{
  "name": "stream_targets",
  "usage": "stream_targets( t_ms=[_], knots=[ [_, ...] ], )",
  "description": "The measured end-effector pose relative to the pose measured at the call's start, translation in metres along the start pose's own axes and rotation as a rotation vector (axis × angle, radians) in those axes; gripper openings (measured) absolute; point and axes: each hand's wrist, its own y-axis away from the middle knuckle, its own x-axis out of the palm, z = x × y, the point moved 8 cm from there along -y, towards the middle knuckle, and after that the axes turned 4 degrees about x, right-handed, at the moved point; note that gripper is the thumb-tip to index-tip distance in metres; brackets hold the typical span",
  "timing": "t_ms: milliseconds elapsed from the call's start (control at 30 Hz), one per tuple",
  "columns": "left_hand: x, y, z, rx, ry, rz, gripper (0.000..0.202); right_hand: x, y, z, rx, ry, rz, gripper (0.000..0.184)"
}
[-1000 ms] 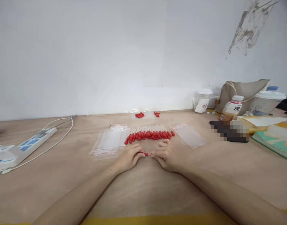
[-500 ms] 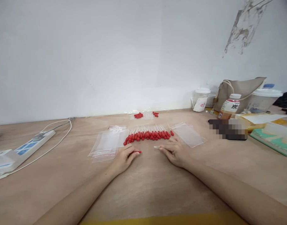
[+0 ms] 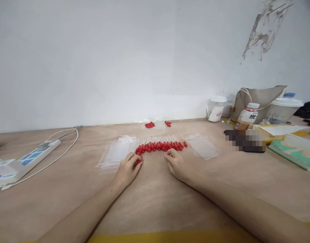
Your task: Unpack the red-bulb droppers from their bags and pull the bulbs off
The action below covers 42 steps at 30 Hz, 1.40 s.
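Pinched between the thumb and fingers of my left hand (image 3: 128,168) is a small red piece (image 3: 138,161), partly covered by the fingers. It is close to the left end of a row of red-headed sticks (image 3: 158,146), whose thin pale shafts point to the wall. My right hand (image 3: 177,164) lies just in front of the row, right of its middle. Thumb and forefinger are closed there, with a tiny pale tip showing; I cannot make out what it is. Clear zip bags (image 3: 117,152) lie left of the row, and another clear bag (image 3: 203,146) lies to its right.
Clear bags with red pieces (image 3: 150,125) lie near the wall. A power strip (image 3: 30,162) with a white cable is at left. At right stand a lidded cup (image 3: 217,108), a bottle (image 3: 248,116), a bag (image 3: 261,98) and a green-edged box (image 3: 294,152).
My left hand has drawn slightly left and towards me, the red piece now more hidden. My right hand has moved left, its thin clear piece now mostly out of sight.
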Motion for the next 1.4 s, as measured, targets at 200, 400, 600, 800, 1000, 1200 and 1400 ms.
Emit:
stream_targets(
  t_ms=[200, 400, 600, 800, 1000, 1200, 1400],
  knots=[
    [0.005, 0.002, 0.0, -0.012, 0.03, 0.051, 0.014, 0.014, -0.005, 0.008, 0.112, -0.001, 0.06, 0.021],
    [0.0, 0.001, -0.006, 0.027, -0.01, 0.013, 0.016, 0.017, -0.005, 0.014, 0.191, -0.098, 0.094, 0.006],
    [-0.008, -0.001, -0.005, 0.017, -0.028, -0.076, 0.016, 0.015, -0.005, 0.012, 0.202, -0.128, 0.081, 0.012],
    [-0.023, -0.014, -0.006, -0.022, -0.171, -0.162, 0.014, -0.001, -0.003, 0.009, 0.165, -0.169, 0.028, 0.032],
    [0.003, -0.051, -0.021, 0.041, -0.316, 0.003, 0.014, -0.031, 0.006, -0.017, 0.15, -0.163, -0.047, 0.039],
    [0.038, -0.084, -0.03, 0.056, -0.376, 0.03, 0.028, -0.04, 0.012, -0.035, 0.168, -0.212, -0.143, 0.034],
    [0.037, -0.085, -0.025, 0.001, -0.388, -0.045, 0.017, -0.042, 0.012, -0.022, 0.101, -0.205, -0.106, 0.026]
  ],
)
